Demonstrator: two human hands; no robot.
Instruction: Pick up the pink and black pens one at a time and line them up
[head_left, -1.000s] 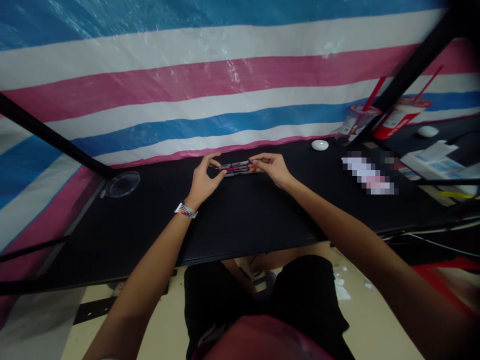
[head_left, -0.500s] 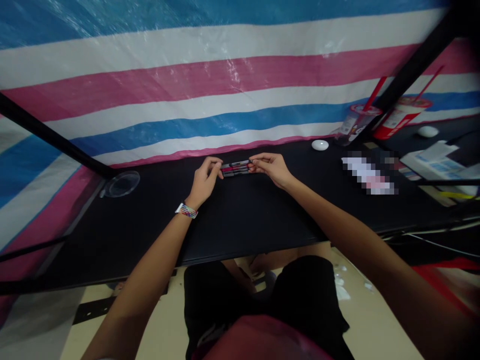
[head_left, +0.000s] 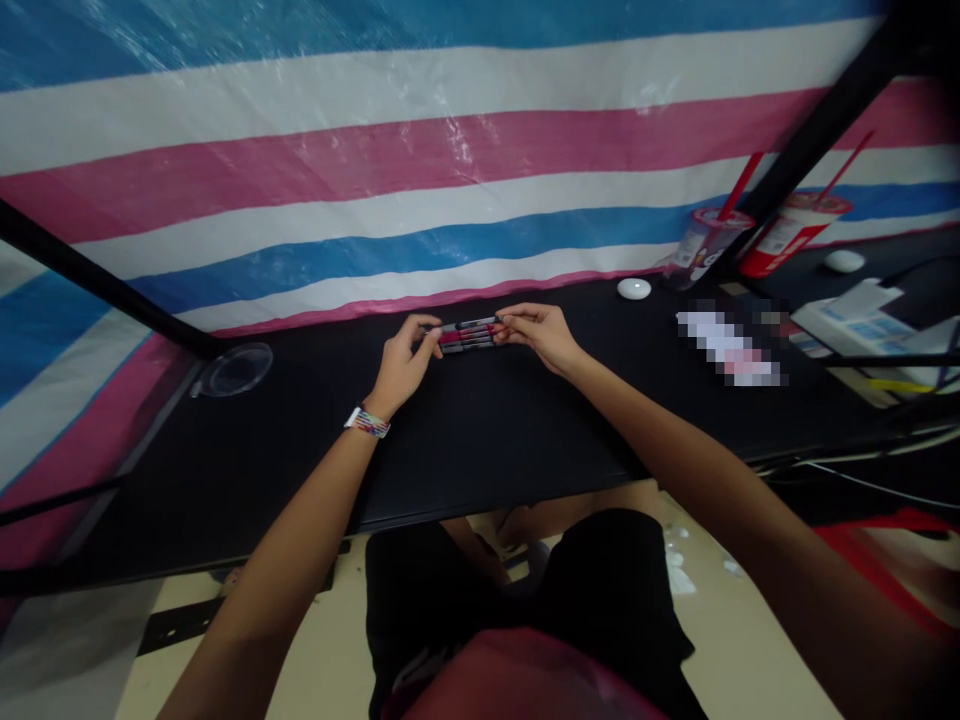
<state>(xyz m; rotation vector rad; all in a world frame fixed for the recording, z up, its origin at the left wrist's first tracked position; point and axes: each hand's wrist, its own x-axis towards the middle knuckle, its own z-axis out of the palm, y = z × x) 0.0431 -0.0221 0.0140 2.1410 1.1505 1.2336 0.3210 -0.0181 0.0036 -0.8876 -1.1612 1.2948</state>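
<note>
Left hand: the left hand has its fingers curled in, the tips pinched on the left end of a small bunch of pens; a striped wristband sits on that wrist.
Right hand: the right hand is closed the same way on the bunch's other end, thumb and fingertips gripping it.
Pens: stretched level between the two hands, just over the black table; I count three or four dark barrels with pink or red parts, though from here they blur together.
Clear bowl: well off to the outer side of the left hand, a shallow see-through bowl sits on the table near the black frame bar; it looks to have nothing in it.
Cups: far beyond the right hand, by the striped tarp, stand two lidded drink cups, one clear, one red, each with a red straw; their contents can't be made out.
White puck: a small white round object lies between the right hand and the cups.
Papers: further out past the right hand, loose papers lie on the table.
</note>
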